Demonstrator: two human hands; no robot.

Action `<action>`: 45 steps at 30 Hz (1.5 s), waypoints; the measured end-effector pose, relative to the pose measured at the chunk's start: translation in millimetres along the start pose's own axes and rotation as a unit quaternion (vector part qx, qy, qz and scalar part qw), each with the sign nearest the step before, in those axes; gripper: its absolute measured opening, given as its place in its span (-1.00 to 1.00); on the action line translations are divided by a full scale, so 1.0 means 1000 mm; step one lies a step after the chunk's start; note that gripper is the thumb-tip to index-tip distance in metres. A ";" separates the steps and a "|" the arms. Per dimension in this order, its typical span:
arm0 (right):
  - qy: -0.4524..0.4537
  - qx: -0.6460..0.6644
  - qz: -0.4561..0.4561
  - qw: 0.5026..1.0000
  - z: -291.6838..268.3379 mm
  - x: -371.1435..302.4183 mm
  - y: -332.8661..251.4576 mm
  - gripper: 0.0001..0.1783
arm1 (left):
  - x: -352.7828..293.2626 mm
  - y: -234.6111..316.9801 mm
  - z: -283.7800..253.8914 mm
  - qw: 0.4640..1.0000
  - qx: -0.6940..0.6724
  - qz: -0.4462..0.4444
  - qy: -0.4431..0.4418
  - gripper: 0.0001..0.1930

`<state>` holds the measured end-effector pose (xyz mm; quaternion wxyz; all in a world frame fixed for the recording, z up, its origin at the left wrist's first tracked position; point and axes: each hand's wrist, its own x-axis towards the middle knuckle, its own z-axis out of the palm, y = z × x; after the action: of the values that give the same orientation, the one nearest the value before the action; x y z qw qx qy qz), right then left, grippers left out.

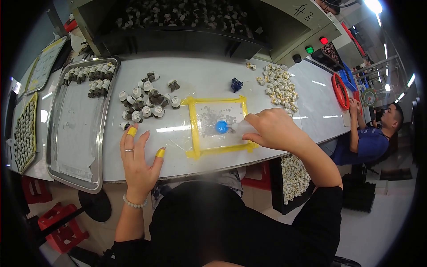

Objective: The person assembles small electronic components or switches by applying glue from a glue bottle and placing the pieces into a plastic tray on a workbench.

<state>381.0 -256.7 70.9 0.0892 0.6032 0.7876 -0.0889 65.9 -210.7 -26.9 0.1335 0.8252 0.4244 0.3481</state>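
My right hand [273, 129] is closed around a translucent whitish squeeze bottle [241, 130], tilted sideways. The bottle's narrow tip points left and meets a glossy blue round spot [221, 127]; I cannot tell whether that is liquid or a solid piece. It lies on a clear sheet [209, 141] framed with yellow tape and marked with grey smudges. My left hand [140, 164] rests with fingers apart and nothing held, yellow covers on the thumb and one fingertip. Just beyond those fingertips sits a loose group of small white-and-dark parts [147, 101].
At left lies a metal tray [100, 147] with rows of similar parts. A dark blue lump [236, 84] and a heap of whitish pieces [280, 89] lie farther right. A machine [284, 26] with a filled black bin borders the back. A co-worker [367, 138] sits at right.
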 end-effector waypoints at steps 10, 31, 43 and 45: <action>-0.027 -0.050 -0.023 0.998 -0.007 0.004 -0.003 -0.62 | 0.000 -0.001 0.000 1.000 0.012 0.006 -0.003 -0.54; 0.215 0.420 0.136 0.871 0.052 -0.055 0.029 -0.64 | -0.003 -0.001 0.000 1.000 0.020 -0.005 -0.021 -0.53; 0.470 0.378 0.381 0.701 0.138 -0.109 0.252 -0.41 | -0.004 -0.001 0.003 0.999 0.036 -0.003 -0.032 -0.53; 0.476 0.353 0.404 0.696 0.150 -0.109 0.265 -0.36 | -0.004 0.000 0.003 0.999 0.039 -0.002 -0.038 -0.53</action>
<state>670.1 -327.9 -56.2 -0.4903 0.8123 0.3154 -0.0166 66.5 -213.3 -31.2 0.1176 0.8414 0.4343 0.2994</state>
